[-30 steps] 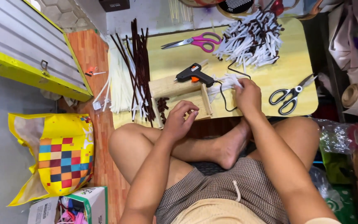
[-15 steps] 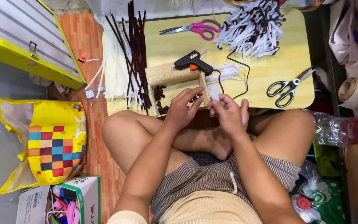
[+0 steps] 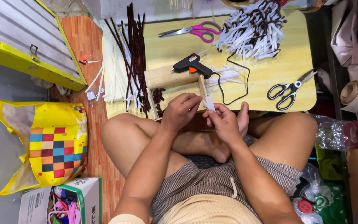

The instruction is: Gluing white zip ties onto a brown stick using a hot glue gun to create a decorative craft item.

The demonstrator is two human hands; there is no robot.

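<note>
The low yellow table (image 3: 270,74) is the landmark here. Left of it lies a grey shutter panel (image 3: 17,37) with a yellow edge, and below that a checkered bag (image 3: 50,145) on the floor. On the table's left edge rest long white sticks (image 3: 113,70) and dark brown ones (image 3: 135,54). At its far right a heap of cut white pieces (image 3: 255,31) spreads out (some brown mixed in). Pink scissors (image 3: 199,30) lie at the far edge, black scissors (image 3: 289,89) at the right. A black glue gun (image 3: 192,65) sits mid-table, its cord looping towards the near edge. Just off that near edge, the left hand (image 3: 181,111) and right hand (image 3: 224,122) meet, fingers pinched on a small white bundle (image 3: 209,103).
</note>
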